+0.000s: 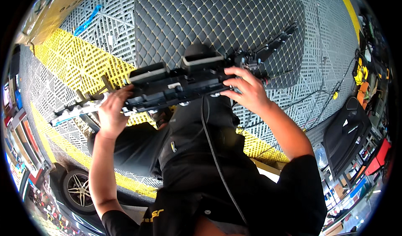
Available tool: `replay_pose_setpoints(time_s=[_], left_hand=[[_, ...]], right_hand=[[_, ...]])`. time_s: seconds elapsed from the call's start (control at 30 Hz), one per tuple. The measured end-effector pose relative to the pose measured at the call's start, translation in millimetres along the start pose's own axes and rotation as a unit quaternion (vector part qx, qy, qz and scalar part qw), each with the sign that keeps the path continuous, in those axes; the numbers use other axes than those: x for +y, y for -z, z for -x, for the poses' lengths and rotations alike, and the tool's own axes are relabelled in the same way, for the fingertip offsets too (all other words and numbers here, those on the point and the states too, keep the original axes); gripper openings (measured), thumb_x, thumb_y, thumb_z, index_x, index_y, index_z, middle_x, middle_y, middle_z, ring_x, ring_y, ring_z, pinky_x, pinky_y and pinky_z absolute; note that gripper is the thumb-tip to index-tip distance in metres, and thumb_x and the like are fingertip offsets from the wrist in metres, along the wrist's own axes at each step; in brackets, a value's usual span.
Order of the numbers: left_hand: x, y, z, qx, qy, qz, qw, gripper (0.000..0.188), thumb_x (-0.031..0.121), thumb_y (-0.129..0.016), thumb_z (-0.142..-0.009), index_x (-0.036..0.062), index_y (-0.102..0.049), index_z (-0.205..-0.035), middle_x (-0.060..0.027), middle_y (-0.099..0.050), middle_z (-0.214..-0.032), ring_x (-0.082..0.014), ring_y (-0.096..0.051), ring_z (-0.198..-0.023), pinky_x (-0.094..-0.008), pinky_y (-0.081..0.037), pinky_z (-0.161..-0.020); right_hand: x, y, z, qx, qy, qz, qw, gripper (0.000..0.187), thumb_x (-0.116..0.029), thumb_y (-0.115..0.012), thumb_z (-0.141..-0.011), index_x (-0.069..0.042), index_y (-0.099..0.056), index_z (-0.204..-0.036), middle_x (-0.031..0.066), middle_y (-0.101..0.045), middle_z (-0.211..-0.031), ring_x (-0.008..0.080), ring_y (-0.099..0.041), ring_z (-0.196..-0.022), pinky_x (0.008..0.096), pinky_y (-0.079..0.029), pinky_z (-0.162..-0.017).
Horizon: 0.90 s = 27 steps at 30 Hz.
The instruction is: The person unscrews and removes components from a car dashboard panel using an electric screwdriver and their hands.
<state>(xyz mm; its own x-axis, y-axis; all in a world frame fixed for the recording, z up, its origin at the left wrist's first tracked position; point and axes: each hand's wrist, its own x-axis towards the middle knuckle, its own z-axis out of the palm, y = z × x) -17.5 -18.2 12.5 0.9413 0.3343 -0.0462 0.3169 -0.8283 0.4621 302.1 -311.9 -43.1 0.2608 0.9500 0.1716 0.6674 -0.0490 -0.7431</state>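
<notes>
A long black plastic car part (176,91) with two rectangular, light-rimmed duct openings lies crosswise in front of my body, over my legs. My left hand (114,110) is closed around its left end. At the other end, my right hand (248,88) grips the edge, its fingers slightly apart and pointing left. Beyond my left hand a long silvery and black strip (81,109) stretches out to the left; I cannot tell whether it joins the part. Near my right fingers, a dark jointed piece (272,43) reaches up over the mat.
A black quilted mat (217,14) covers part of the grey and yellow grid floor (75,54). At the upper left are a cardboard box (54,12) and a blue strap (88,21). Cables run across the right side, near a black door panel (346,131). A car wheel (79,190) stands lower left.
</notes>
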Motion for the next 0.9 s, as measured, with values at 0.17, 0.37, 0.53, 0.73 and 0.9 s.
replay_pose_setpoints(time_s=[0.17,0.37,0.53,0.73,0.9], left_hand=[[-26,-65,-57,0.030,-0.009,-0.005,0.999,0.052,-0.012,-0.062,-0.058,0.0054,-0.065,-0.106,-0.0067,-0.072,-0.126,-0.0292,-0.071,-0.101,-0.0372,-0.059,-0.080],[-70,-157,-156,0.089,-0.027,-0.017,0.996,0.038,-0.003,-0.059,-0.072,0.0080,-0.067,-0.108,-0.0075,-0.067,-0.119,-0.0308,-0.063,-0.096,-0.0418,-0.052,-0.083],[-87,-226,-192,0.099,-0.062,0.007,0.993,0.040,0.001,-0.064,-0.074,0.0132,-0.066,-0.113,-0.0089,-0.062,-0.116,-0.0308,-0.060,-0.096,-0.0420,-0.051,-0.084],[-97,-273,-192,0.082,-0.051,-0.061,0.993,0.037,0.017,-0.062,-0.081,0.0208,-0.067,-0.118,-0.0046,-0.060,-0.118,-0.0267,-0.059,-0.110,-0.0426,-0.048,-0.095],[-106,-284,-186,0.066,-0.057,-0.068,0.994,0.041,0.018,-0.063,-0.081,0.0238,-0.067,-0.121,-0.0029,-0.061,-0.121,-0.0247,-0.059,-0.114,-0.0429,-0.047,-0.100]], right_hand=[[64,-4,-18,-0.009,-0.022,0.062,0.998,0.031,-0.015,-0.089,-0.073,-0.008,-0.070,-0.096,0.0045,-0.064,-0.122,0.0247,-0.068,-0.103,0.0365,-0.056,-0.089],[178,-7,-82,-0.073,-0.024,0.174,0.982,0.024,-0.012,-0.083,-0.075,-0.008,-0.066,-0.091,0.0020,-0.065,-0.126,0.0273,-0.061,-0.119,0.0427,-0.049,-0.101],[247,-21,-84,-0.059,-0.015,0.277,0.959,0.024,-0.010,-0.083,-0.071,-0.010,-0.065,-0.087,-0.0009,-0.066,-0.121,0.0244,-0.061,-0.119,0.0433,-0.046,-0.095],[287,-52,-75,-0.028,-0.019,0.296,0.955,0.027,-0.009,-0.083,-0.070,-0.012,-0.063,-0.089,-0.0016,-0.066,-0.120,0.0236,-0.062,-0.116,0.0444,-0.044,-0.093],[290,-67,-65,-0.034,-0.036,0.309,0.950,0.029,-0.010,-0.083,-0.070,-0.013,-0.064,-0.091,-0.0013,-0.063,-0.119,0.0245,-0.060,-0.116,0.0450,-0.044,-0.094]])
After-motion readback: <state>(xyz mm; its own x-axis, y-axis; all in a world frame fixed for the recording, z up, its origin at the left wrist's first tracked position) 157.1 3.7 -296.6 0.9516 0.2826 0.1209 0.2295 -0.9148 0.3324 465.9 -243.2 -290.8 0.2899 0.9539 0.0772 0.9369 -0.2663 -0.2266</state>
